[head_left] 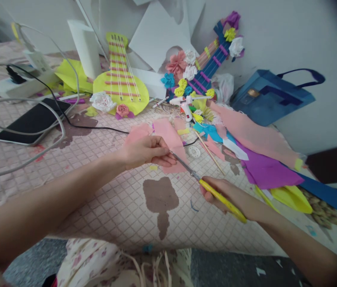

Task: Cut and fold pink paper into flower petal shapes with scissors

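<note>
My right hand [219, 193] is closed on a pair of scissors [224, 200] with yellow handles, its metal blades pointing up and left. The blade tips reach the fingers of my left hand [153, 151], whose thumb and forefinger are pinched together. What they pinch is too small to make out. Pink crepe paper [171, 137] lies on the table beneath and beyond my left hand. A small yellow scrap [153, 168] sits just below that hand, and a thin wooden stick [210, 153] lies beyond the scissors.
At the back stand a yellow paper guitar [120, 85], a blue paper guitar [204, 77] with paper flowers and a white glue gun [185, 107]. Purple crepe paper [264, 167] and a blue bag [271, 97] are at right. A black tablet [32, 121] and cables lie left.
</note>
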The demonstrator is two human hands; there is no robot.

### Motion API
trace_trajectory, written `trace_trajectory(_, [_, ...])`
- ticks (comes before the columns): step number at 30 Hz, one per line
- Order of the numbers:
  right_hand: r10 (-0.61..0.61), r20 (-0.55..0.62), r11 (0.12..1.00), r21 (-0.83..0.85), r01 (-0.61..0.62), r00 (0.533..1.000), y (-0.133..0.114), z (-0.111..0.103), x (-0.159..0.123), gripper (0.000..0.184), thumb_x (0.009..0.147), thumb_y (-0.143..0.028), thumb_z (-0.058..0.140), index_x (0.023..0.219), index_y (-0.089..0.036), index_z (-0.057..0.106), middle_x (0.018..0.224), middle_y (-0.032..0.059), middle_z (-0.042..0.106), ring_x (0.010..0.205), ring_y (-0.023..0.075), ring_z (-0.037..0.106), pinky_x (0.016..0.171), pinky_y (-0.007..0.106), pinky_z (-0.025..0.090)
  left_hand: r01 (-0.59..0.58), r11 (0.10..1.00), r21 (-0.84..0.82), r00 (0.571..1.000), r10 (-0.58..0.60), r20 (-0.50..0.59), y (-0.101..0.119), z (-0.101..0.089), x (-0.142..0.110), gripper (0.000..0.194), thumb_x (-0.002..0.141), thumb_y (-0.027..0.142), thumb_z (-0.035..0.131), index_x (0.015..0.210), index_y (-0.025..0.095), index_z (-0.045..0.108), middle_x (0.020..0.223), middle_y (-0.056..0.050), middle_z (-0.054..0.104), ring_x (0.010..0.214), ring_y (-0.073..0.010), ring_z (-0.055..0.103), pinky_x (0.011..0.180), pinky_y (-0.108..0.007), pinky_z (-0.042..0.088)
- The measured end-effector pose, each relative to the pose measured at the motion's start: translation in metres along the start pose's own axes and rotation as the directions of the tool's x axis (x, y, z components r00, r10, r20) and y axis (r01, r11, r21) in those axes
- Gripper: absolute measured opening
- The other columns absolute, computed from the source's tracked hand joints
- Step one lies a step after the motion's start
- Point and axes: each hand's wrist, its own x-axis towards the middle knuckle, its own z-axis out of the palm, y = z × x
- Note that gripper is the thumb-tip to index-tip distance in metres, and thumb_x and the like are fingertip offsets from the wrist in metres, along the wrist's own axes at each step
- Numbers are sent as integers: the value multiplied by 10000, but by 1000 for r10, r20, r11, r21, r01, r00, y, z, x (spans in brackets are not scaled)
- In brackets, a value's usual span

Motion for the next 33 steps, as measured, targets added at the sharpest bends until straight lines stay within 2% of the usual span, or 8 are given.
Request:
trace_trajectory(3, [-18,9,997,-72,18,1000,-7,-1,-2,236,868,-419,481,845,-185,483,698,-12,487,522,76,404,425,182,343,0,1000,-4,1000,0,6,0,0,0,158,808,170,627,770,122,481,817,-77,711,793,-156,695,752,-278,552])
trace_trajectory(8, [-28,25,992,-119,31,999,-8,-1,-3,272,877,-450,449,831,-182,473,666,-29,452,503,78,404,436,194,351,-4,1000,-4,1000,4,-13,-1,0,0,139,813,149,614,770,122,485,807,-77,711,791,-162,696,763,-293,552])
trace_trajectory(19, [2,15,995,-101,-1,1000,-10,-2,-2,236,861,-417,498,844,-182,497,679,-23,471,532,84,427,442,194,344,-8,1000,23,999,9,-33,0,0,1,121,832,120,580,766,121,479,794,-72,711,785,-160,698,738,-272,559])
trace_trajectory(27, [27,0,1000,8,-27,1000,3,1,1,304,868,-473,460,783,-182,481,679,-16,521,529,79,431,458,190,351,-3,999,36,1000,4,-25,0,1,0,146,819,146,605,762,123,472,792,-64,710,788,-156,696,764,-291,553])
trace_trajectory(33, [-11,16,998,-65,12,1000,-13,-1,-3,284,844,-460,506,830,-177,495,675,-20,485,534,86,426,464,200,355,-4,999,45,1000,4,-14,1,1,0,144,824,150,601,758,126,474,795,-59,710,793,-156,695,778,-302,550])
